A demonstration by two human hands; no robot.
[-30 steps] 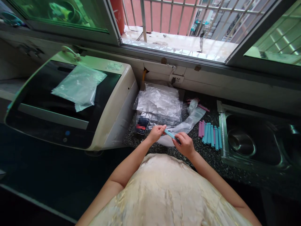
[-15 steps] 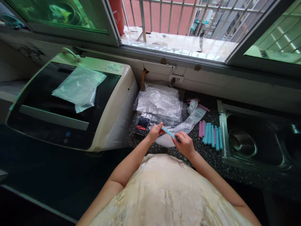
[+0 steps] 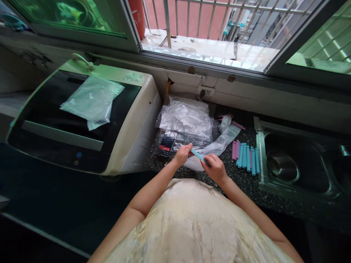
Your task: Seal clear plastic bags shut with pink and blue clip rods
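Note:
A light blue bag sealing clip is held between both hands over the front of the counter. My left hand pinches its far left end, and a small red patch shows beside those fingers. Its near right end is in the closed fingers of my right hand. Beneath the clip lies a long clear plastic bag, with pink clips at its far end. To the right, several blue and pink clips lie side by side in a row on the speckled counter.
Flat clear plastic bags and a phone lie left of the hands. A steel sink with a metal bowl is at right. A washing machine with a plastic bag on its lid stands at left. A wall socket is behind.
My left hand has shifted slightly right along the clip, toward my right hand. My right hand keeps its hold in nearly the same place. The things on the counter lie as before.

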